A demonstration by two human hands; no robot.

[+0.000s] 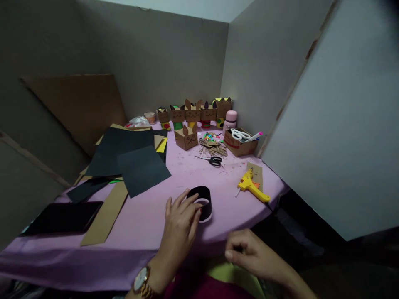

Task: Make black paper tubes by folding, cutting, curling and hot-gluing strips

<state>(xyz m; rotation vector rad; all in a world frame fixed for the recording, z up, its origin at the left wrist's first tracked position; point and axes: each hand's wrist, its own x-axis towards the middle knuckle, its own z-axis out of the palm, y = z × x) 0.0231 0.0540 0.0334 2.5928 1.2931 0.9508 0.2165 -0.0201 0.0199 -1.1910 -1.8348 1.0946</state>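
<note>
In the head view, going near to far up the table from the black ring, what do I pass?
Black paper ring under the left hand → black-handled scissors → loose cardboard animal box → row of cardboard animal boxes at the back wall.

Dim, soft indoor light from the upper right, murky corners, wide-angle bending at edges, slight blur throughout.

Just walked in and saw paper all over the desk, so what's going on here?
A person is doing paper craft at a pink table. Their left hand rests on a black paper ring standing on the table. The right hand hovers near the table's edge, fingers curled. A yellow glue gun and scissors lie beyond.
</note>
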